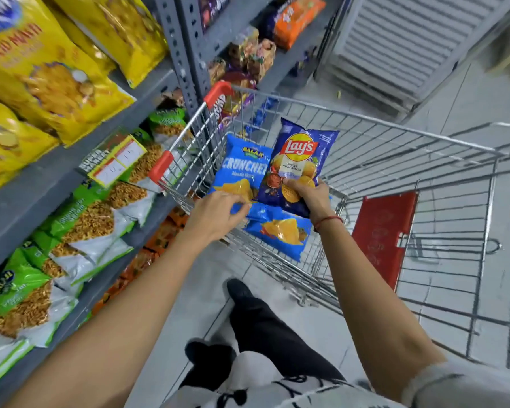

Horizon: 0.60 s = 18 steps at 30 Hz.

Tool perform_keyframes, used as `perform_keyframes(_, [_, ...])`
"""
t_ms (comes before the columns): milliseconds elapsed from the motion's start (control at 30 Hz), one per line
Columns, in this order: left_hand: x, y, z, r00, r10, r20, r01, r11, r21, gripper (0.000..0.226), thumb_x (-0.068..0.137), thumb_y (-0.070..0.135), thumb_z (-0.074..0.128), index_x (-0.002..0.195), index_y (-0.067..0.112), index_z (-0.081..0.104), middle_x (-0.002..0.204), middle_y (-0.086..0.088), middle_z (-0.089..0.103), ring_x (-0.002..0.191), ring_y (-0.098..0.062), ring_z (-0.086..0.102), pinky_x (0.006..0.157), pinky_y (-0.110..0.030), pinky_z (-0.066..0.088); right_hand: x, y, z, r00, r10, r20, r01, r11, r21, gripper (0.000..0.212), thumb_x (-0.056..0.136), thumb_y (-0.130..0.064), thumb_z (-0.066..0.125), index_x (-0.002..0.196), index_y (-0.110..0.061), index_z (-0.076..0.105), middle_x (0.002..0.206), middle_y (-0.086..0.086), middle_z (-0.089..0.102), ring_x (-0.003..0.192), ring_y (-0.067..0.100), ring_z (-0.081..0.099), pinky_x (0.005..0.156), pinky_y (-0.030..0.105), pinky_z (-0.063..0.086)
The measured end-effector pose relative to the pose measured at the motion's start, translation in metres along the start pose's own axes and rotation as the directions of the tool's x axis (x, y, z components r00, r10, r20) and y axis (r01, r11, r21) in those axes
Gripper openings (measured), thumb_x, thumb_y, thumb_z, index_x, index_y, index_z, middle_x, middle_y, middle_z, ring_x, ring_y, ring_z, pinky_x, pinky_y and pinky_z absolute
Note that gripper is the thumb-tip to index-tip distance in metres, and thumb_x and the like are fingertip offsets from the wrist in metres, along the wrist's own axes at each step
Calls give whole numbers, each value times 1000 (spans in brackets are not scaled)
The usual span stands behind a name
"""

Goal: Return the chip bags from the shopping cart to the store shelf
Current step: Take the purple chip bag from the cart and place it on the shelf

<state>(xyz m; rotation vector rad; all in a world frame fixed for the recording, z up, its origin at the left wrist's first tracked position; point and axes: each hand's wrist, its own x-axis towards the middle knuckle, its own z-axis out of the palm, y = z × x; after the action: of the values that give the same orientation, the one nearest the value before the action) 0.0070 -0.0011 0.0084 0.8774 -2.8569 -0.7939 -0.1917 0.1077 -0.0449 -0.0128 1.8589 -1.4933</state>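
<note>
Both arms reach down into the wire shopping cart (pixel 395 160), which stands on the tiled floor just beside the grey store shelf (pixel 71 178) along its left side. The right hand (pixel 309 195) is closed around the lower edge of a dark blue Lay's bag (pixel 302 160), thumb on the front, holding it upright and lifted above the cart's basket near the cart's left front corner. The left hand (pixel 218 216) pinches the bottom corner of a light blue Balaji Crunchex bag (pixel 242 172), fingers curled tight on the foil; this bag leans upright against the cart's left wall, touching the Lay's bag on its right side. A third light blue chip bag (pixel 280 234) lies flat on the cart floor below both hands, partly under the Lay's bag. A red thread band (pixel 329 220) circles the right wrist. The cart's red fold-down flap (pixel 383 237) hangs at the near end of the basket. The shelf holds yellow snack bags (pixel 50 72) on the upper level and green and white snack bags (pixel 80 231) on the level below, with a yellow price tag (pixel 118 160) on the shelf edge between them
</note>
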Motion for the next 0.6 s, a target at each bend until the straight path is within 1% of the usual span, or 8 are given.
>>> perform_keyframes(133, [-2, 4, -56, 983, 35, -180, -39, 999, -18, 28, 89, 38, 50, 98, 19, 70, 99, -6, 73, 92, -25, 64, 72, -36, 49, -37, -71, 18, 979, -182, 93, 180, 983, 22, 47, 70, -7, 82, 112, -2, 61, 102, 11, 71, 79, 15, 71, 66, 26, 58])
perform_keyframes(167, [-4, 6, -74, 970, 38, -242, -44, 999, -21, 28, 89, 37, 51, 98, 19, 70, 100, -5, 73, 91, -25, 64, 73, -37, 52, -48, -89, 25, 966, -233, 115, 231, 972, 32, 46, 71, -8, 81, 112, -1, 62, 100, 11, 72, 79, 16, 72, 66, 25, 58])
perform_keyframes(233, [-13, 11, -113, 918, 41, -394, -50, 999, -12, 26, 88, 36, 51, 97, 20, 70, 100, -5, 74, 91, -25, 65, 71, -39, 55, -70, -126, 40, 927, -346, 146, 341, 938, 60, 37, 71, -9, 81, 103, -6, 65, 90, 3, 73, 72, 9, 72, 61, 20, 56])
perform_keyframes(300, [-26, 15, -155, 838, 36, -544, -40, 999, 5, 25, 86, 35, 53, 96, 20, 70, 98, -6, 74, 91, -26, 65, 71, -38, 54, -95, -163, 59, 873, -450, 187, 439, 893, 98, 35, 70, -11, 82, 99, -11, 63, 86, -3, 72, 68, 4, 71, 61, 19, 56])
perform_keyframes(400, [-56, 23, -221, 691, 44, -721, -13, 999, 49, 27, 85, 35, 53, 96, 18, 71, 96, -7, 74, 88, -26, 65, 73, -33, 49, -137, -211, 88, 774, -583, 248, 553, 812, 186, 43, 69, -10, 82, 107, -8, 62, 89, -4, 73, 75, 6, 71, 72, 27, 57])
perform_keyframes(467, [-84, 27, -263, 585, 67, -808, 4, 996, 86, 24, 86, 31, 55, 96, 16, 71, 98, -9, 74, 90, -26, 66, 79, -31, 45, -167, -239, 108, 690, -658, 301, 600, 753, 270, 47, 70, -8, 81, 112, -1, 61, 85, -7, 76, 77, 8, 71, 71, 26, 57])
perform_keyframes(533, [-115, 29, -299, 486, 103, -868, 43, 989, 141, 23, 86, 27, 56, 97, 13, 71, 99, -10, 73, 95, -26, 65, 83, -26, 40, -197, -262, 128, 608, -712, 351, 628, 702, 335, 43, 71, -7, 80, 110, 0, 63, 79, -12, 77, 76, 6, 71, 66, 21, 56])
perform_keyframes(600, [-151, 27, -332, 396, 124, -910, 99, 979, 177, 22, 87, 25, 56, 98, 12, 70, 101, -10, 73, 97, -25, 65, 86, -27, 40, -231, -281, 150, 527, -754, 392, 639, 656, 403, 42, 72, -8, 79, 110, -2, 63, 81, -13, 77, 78, 6, 72, 67, 21, 55])
